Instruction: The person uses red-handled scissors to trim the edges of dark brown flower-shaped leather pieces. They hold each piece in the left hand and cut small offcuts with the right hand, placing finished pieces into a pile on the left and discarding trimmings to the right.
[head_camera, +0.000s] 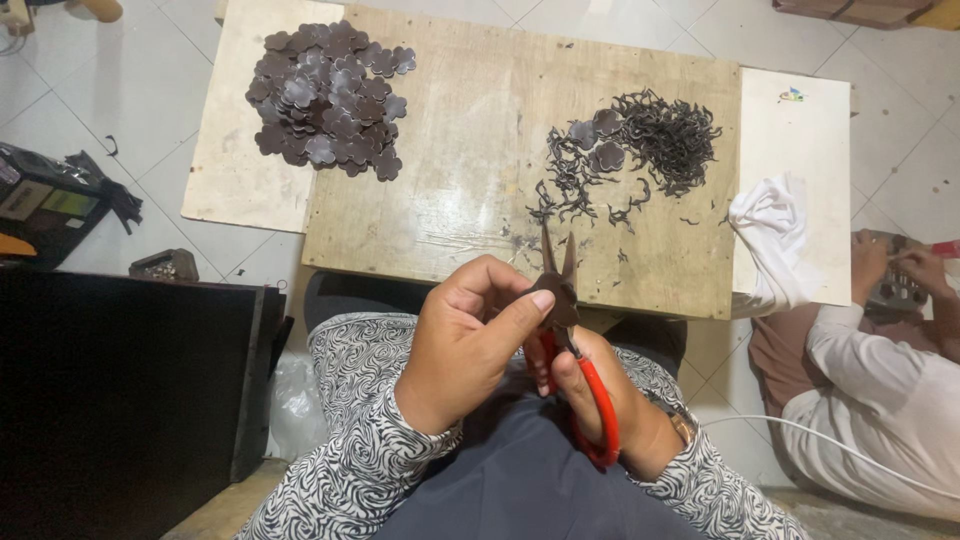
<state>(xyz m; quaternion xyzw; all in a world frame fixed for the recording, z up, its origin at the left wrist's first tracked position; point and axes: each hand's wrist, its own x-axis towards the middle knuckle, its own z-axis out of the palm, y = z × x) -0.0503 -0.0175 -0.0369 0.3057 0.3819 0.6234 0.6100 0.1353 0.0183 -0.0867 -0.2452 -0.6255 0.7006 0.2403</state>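
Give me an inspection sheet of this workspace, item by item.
Surface: low wooden board, worn and scratched, resting on pale panels over a tiled floor.
Job's things: small dark flower-shaped piece pinched in the left hand; red-handled scissors in the right hand, blades open and pointing up.
Clutter: heap of dark flower-shaped pieces at far left; pile of dark curled trimmings at far right with a few flower pieces among them; white cloth at the right edge.
Grippers: both hands closed in a grip, close together above the lap.
Cables: white cable across the floor at right.
Surroundings: black cabinet at left; another person seated at right.
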